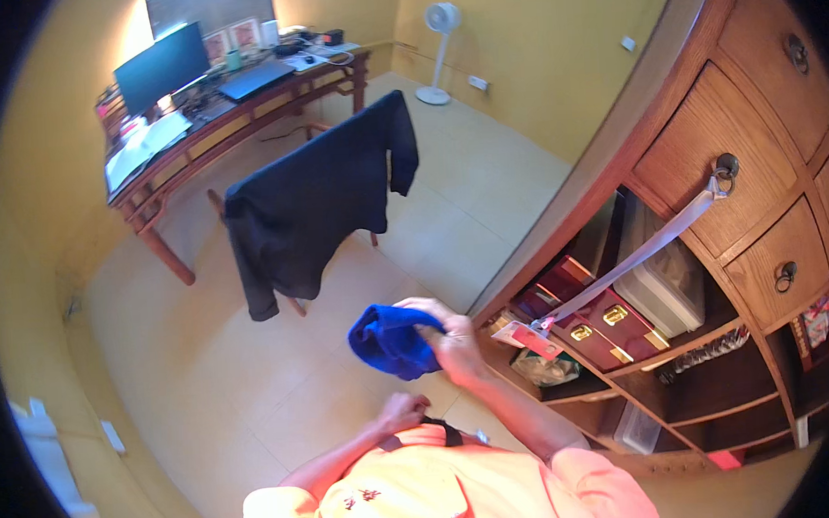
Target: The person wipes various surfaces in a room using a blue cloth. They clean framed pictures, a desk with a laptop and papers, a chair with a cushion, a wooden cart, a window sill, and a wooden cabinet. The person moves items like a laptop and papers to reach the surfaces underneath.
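Note:
A bright blue cloth [393, 343], bunched and folded, hangs from my right hand [455, 343]. The thumb and fingers close on its right end, out in front of my body. Lower down, my left hand [404, 413] is held close against the front of my orange shirt [417, 489], its fingers curled together. A small black piece [442, 432], maybe a strap, shows beside it at my waist. Whatever the left fingers hold, if anything, is hidden.
Ahead, a dark jacket [322, 203] drapes over a chair. Behind it stands a wooden desk [162, 185] with a monitor [163, 68] and laptop [257, 81]. A white fan [442, 18] stands by the far wall. A wooden cabinet [708, 140] with a hanging lanyard [639, 252] is at right.

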A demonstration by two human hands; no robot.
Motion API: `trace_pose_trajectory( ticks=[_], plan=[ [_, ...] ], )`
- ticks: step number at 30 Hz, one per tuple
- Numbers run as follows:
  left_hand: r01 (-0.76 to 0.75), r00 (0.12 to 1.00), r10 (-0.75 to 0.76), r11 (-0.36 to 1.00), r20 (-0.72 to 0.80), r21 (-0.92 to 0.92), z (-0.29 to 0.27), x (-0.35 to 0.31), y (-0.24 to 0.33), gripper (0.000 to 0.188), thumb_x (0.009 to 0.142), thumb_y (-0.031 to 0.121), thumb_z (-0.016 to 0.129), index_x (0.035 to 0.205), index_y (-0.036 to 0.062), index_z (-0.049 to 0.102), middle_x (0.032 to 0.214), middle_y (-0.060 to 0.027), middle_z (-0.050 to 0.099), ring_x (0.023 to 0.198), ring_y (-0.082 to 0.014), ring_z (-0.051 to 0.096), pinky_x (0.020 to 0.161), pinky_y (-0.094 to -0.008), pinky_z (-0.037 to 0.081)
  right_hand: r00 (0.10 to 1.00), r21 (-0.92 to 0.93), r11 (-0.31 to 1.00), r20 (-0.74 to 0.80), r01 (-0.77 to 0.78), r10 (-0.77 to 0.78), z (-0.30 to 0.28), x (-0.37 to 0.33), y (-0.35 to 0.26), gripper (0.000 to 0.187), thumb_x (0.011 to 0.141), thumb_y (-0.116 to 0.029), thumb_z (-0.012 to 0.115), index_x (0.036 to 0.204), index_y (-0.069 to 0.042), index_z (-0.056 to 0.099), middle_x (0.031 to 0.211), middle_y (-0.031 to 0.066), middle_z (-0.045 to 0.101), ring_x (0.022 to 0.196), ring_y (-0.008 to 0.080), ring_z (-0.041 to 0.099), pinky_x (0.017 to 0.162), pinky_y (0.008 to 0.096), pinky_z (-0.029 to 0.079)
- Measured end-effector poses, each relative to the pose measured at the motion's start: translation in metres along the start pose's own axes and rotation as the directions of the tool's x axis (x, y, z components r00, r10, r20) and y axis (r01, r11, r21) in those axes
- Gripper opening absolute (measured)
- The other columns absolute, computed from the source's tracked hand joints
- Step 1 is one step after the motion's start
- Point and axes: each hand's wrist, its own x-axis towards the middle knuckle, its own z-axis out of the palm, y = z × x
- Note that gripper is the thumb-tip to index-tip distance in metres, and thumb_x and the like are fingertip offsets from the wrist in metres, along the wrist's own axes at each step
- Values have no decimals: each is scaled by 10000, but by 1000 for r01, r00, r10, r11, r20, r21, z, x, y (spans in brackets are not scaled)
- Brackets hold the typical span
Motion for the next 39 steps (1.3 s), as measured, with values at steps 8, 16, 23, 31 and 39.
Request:
trace_pose_trajectory(
  ticks=[8,16,23,31,39],
  plan=[
    [-13,999,8,993,-44,-118,-94,65,-29,250,748,207,704,970,94,693,878,-153,681,832,-361,648,748,-438,509,971,51,975,-93,-214,218,-7,77,71,244,936,-85,590,1155,2,651,1117,67,668,1044,146,599,955,280,451],
    [-151,968,125,982,216,110,-205,175,-59,258,808,213,585,979,91,736,842,-199,691,758,-365,678,730,-448,544,779,193,915,-479,-355,404,-39,152,142,301,940,-130,603,1195,29,626,1120,70,661,1005,127,602,911,285,469],
    [-55,964,59,998,258,-22,-231,279,-88,247,820,194,591,980,67,730,845,-205,700,799,-357,691,765,-433,547,555,450,838,-631,-308,543,-68,185,161,294,951,-188,610,1155,24,623,1036,72,674,911,118,624,863,289,503],
    [-171,885,139,985,445,31,-164,435,-162,191,804,245,604,885,135,738,843,-190,700,814,-361,690,742,-459,541,422,494,841,-729,-222,539,-114,214,202,339,933,-207,628,1172,33,621,1060,82,676,929,140,630,866,294,499],
    [-375,671,166,917,722,138,-190,581,-65,261,801,234,584,976,115,737,853,-176,708,817,-327,689,759,-436,538,213,553,832,-810,-34,547,-186,238,232,376,927,-215,631,1231,6,608,1047,76,669,901,157,626,846,319,496]
  ],
)
